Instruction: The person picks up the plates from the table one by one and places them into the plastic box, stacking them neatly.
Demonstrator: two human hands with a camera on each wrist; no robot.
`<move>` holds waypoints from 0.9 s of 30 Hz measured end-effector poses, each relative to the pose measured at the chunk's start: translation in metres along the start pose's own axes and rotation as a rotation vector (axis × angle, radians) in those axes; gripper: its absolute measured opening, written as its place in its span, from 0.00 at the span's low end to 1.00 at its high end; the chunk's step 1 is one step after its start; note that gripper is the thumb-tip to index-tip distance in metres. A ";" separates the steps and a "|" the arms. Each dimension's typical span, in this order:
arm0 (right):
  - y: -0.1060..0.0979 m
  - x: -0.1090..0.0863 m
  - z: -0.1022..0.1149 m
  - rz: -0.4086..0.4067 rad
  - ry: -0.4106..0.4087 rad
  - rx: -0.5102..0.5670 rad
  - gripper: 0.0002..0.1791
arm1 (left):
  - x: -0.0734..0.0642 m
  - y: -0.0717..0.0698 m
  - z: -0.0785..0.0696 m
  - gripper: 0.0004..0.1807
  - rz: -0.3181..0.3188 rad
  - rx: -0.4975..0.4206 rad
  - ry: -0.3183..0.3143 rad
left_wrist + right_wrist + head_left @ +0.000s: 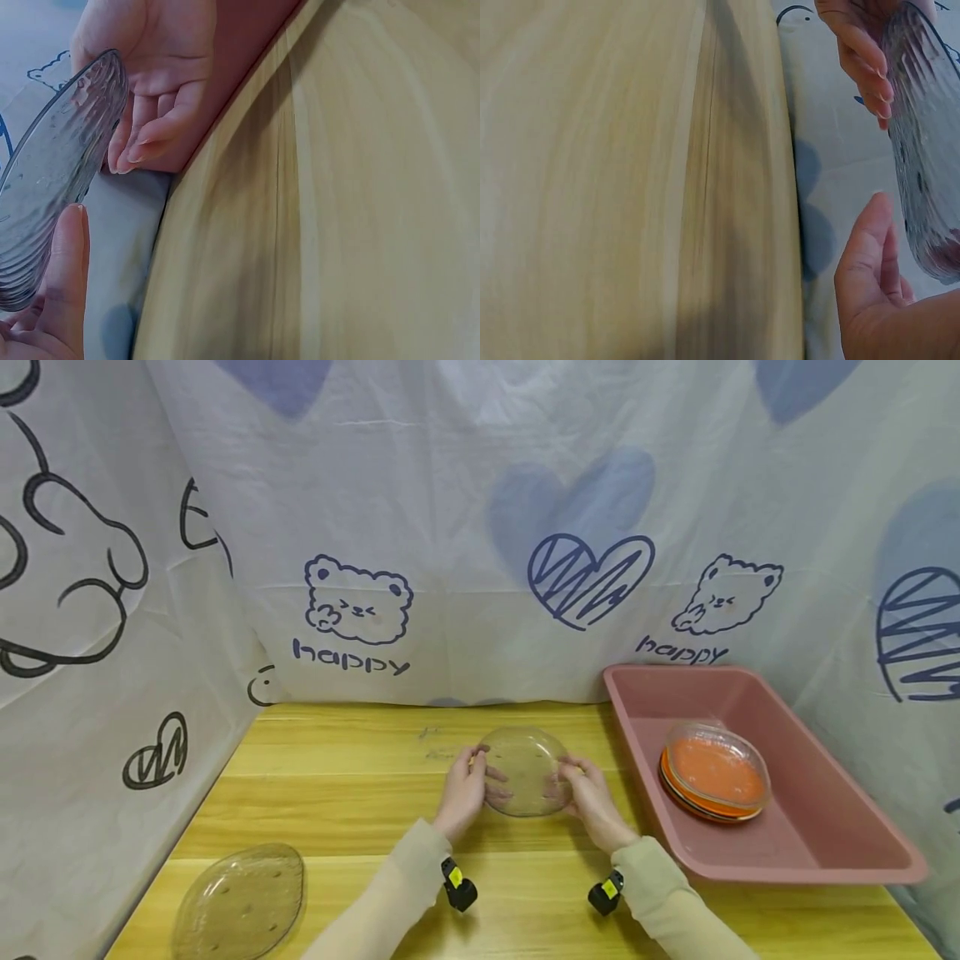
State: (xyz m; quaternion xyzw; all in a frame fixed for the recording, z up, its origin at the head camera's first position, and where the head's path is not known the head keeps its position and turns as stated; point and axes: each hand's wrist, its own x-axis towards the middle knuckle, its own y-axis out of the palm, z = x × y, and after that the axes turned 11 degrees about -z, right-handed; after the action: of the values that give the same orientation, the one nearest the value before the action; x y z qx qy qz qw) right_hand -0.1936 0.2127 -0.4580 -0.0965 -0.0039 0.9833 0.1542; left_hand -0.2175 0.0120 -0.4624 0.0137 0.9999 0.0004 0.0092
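A clear, ridged glass plate [525, 772] is held above the table between both hands. My left hand [463, 789] grips its left rim, thumb on the near face and fingers seen through the glass behind it. On the opposite rim, my right hand [596, 797] holds the plate the same way. The left wrist view shows the plate [60, 180] tilted and seen from its side, with left-hand fingers [69, 255] against its underside. In the right wrist view the plate's ridged underside [926, 150] faces the camera.
A second clear plate [243, 902] lies on the wooden table [337, 802] at the front left. To the right stands a pink plastic tub [832, 827] with a stack of orange and clear plates [716, 768] inside. A printed cloth [465, 527] hangs behind the table.
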 end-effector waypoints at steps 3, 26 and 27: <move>0.000 0.000 -0.002 -0.006 0.013 -0.002 0.24 | -0.001 0.003 0.003 0.24 0.002 -0.003 -0.013; -0.007 -0.005 0.010 0.011 0.044 0.017 0.21 | -0.002 0.006 -0.001 0.28 0.043 0.000 -0.016; -0.008 -0.006 0.012 0.013 0.046 0.025 0.21 | -0.002 0.006 -0.003 0.29 0.041 -0.004 -0.013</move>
State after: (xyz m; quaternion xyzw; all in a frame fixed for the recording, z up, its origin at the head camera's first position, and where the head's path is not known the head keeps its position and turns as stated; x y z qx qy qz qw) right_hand -0.1877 0.2190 -0.4452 -0.1173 0.0124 0.9818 0.1488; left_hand -0.2156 0.0178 -0.4591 0.0344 0.9993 0.0024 0.0158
